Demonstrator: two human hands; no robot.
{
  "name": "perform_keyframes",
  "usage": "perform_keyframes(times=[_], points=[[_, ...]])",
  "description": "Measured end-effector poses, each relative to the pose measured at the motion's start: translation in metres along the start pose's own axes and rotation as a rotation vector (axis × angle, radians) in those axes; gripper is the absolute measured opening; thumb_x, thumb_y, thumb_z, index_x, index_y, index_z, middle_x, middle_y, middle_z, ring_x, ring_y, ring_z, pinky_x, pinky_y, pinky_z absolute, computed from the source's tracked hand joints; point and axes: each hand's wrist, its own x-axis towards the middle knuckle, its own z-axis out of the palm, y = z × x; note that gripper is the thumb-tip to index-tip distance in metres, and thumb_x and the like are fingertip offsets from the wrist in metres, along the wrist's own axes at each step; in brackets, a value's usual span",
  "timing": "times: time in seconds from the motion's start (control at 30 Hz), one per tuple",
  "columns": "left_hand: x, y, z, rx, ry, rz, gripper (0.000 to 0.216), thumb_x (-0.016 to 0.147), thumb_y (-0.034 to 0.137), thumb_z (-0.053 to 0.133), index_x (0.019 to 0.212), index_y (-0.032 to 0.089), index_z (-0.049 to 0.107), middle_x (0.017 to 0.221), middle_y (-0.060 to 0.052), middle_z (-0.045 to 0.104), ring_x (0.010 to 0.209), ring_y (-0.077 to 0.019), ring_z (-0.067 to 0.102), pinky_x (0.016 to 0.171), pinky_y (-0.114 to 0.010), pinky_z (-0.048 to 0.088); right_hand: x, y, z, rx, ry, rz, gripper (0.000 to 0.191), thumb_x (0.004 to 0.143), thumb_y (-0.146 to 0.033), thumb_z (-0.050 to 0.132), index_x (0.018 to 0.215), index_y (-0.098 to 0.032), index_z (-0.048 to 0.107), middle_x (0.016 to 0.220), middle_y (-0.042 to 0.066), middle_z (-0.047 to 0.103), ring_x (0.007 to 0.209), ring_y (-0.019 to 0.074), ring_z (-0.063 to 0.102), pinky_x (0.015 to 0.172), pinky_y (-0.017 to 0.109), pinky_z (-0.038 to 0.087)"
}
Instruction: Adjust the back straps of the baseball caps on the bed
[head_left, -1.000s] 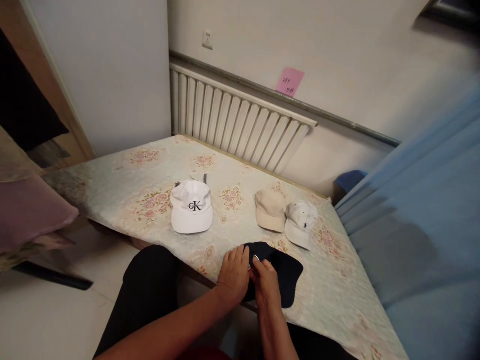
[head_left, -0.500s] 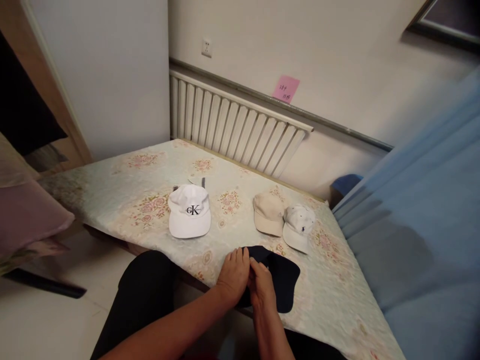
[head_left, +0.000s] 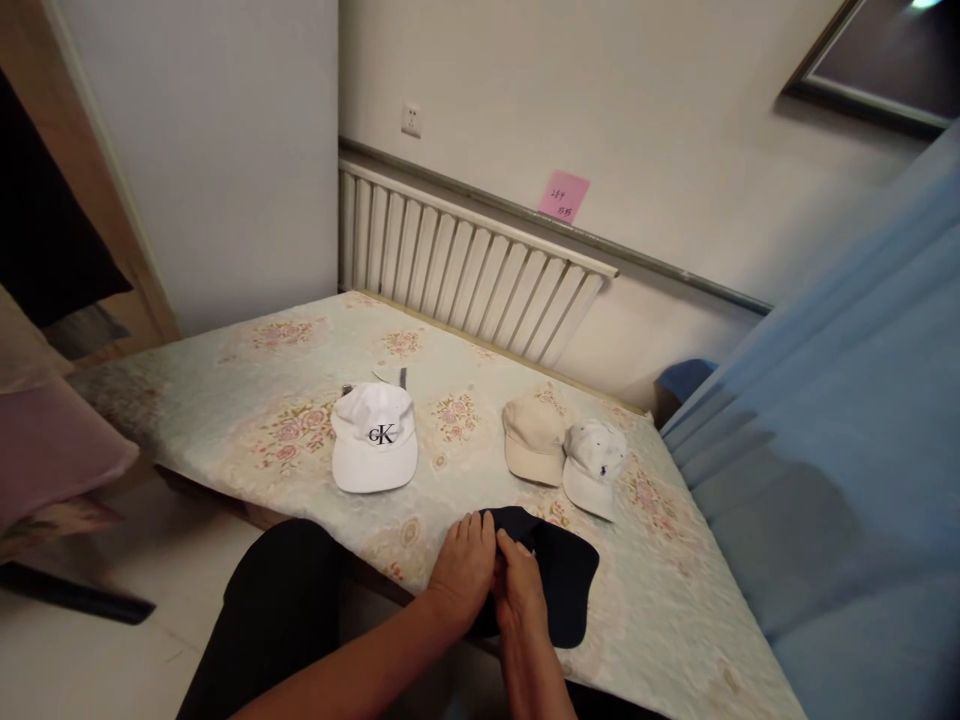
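A dark navy baseball cap (head_left: 566, 580) lies at the near edge of the bed, its brim pointing right. My left hand (head_left: 465, 565) is closed on the back of this cap, fingers curled over its edge. Close beside it, my right hand (head_left: 521, 580) pinches the same part with the thumb on top. What lies between the fingertips is hidden. Farther off, a white cap (head_left: 375, 440) with dark letters sits to the left. A beige cap (head_left: 534, 440) and a white cap with a small dark logo (head_left: 596, 465) stand side by side on the right.
The caps rest on a flowered bedspread (head_left: 300, 360). Behind the bed are a white radiator (head_left: 465, 270) and a wall with a pink note (head_left: 564, 195). A blue curtain (head_left: 840, 420) hangs along the right side. My black-clad knee (head_left: 285, 570) is at the front.
The view has tipped slightly upward, so the bed and caps appear a little lower. Both hands keep their hold on the navy cap with hardly any movement.
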Motion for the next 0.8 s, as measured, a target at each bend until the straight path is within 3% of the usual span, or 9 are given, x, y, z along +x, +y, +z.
perform_keyframes(times=[0.33,0.57,0.8], points=[[-0.0009,0.0048,-0.0025,-0.030,-0.027,-0.044,0.047,0.084,0.003,0.031,0.128,0.007,0.046,0.122,-0.019,0.058,0.117,-0.0251,0.054,0.095,-0.043,0.045,-0.0077,0.0007,0.0021,0.001,-0.023,-0.037,0.031,0.054,-0.040,0.077,0.068,-0.020,0.058,0.064,0.000,0.067,0.051,0.0136,0.059,0.043,0.023,0.041],[-0.0004,0.0053,0.0012,-0.012,-0.010,-0.047,0.045,0.085,0.004,0.032,0.127,0.007,0.048,0.123,-0.019,0.059,0.117,-0.0260,0.055,0.095,-0.043,0.046,-0.0100,0.0037,0.0052,0.029,-0.053,-0.079,0.027,0.053,-0.042,0.075,0.063,-0.020,0.062,0.067,0.000,0.068,0.063,0.0147,0.062,0.058,0.026,0.051],[-0.0006,0.0071,0.0044,0.030,-0.022,-0.041,0.044,0.086,0.005,0.036,0.127,0.004,0.049,0.124,-0.021,0.058,0.117,-0.0274,0.055,0.096,-0.042,0.046,-0.0058,0.0072,0.0005,0.019,-0.071,-0.089,0.024,0.056,-0.040,0.075,0.066,-0.020,0.066,0.070,0.002,0.069,0.065,0.0155,0.060,0.059,0.027,0.051]])
